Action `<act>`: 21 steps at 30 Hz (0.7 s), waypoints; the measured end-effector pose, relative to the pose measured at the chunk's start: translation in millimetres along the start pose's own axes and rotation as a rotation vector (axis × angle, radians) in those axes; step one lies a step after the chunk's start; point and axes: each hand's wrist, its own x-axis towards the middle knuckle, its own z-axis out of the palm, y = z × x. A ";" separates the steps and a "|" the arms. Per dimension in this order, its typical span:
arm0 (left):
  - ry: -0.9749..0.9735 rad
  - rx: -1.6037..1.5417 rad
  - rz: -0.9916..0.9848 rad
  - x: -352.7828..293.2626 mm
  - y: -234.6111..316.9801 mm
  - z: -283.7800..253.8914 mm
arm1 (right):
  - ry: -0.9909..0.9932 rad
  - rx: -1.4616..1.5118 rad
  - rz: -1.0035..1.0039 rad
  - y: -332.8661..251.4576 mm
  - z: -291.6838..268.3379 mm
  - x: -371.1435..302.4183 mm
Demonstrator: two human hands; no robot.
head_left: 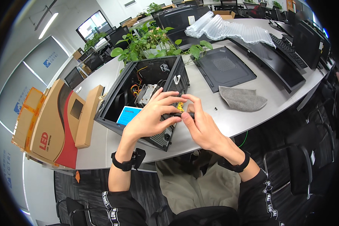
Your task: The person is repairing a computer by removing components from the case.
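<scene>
An open black computer case (184, 77) lies on the table in front of me, with wires and a metal block (146, 94) inside. A bright blue label (127, 115) shows in its near part. Above the case's near right edge my left hand (150, 116) and my right hand (205, 128) meet. A thin dark piece (174, 114) sits between their fingertips, the left thumb below it and the right thumb at its right end. Its kind is too small to tell. Bunched yellow strands (180, 107) show just beyond it; my fingers partly hide them.
A black side panel (224, 64) and a grey cloth (242, 98) lie to the right. Farther right is a flat black monitor (275, 66) with clear air-cushion wrap (233, 30). Cardboard boxes (56, 124) stand left. A leafy plant (147, 41) is behind the case.
</scene>
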 end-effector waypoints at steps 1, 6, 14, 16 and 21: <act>0.002 0.006 0.000 -0.4 -1.2 -0.7 | 0.008 0.013 0.080 -1.0 -0.3 0.9; 0.040 0.084 0.029 2.0 -1.9 -0.4 | 0.046 0.055 0.092 4.7 5.7 1.0; 0.012 0.043 0.002 0.4 -0.4 0.8 | 0.167 -0.091 -0.107 5.1 8.7 -0.1; -0.036 0.055 -0.006 -2.1 -4.5 2.1 | 0.020 -0.007 0.133 3.7 2.9 1.7; -0.019 0.041 0.010 1.7 -6.7 0.8 | 0.085 0.082 -0.009 12.0 12.3 -2.6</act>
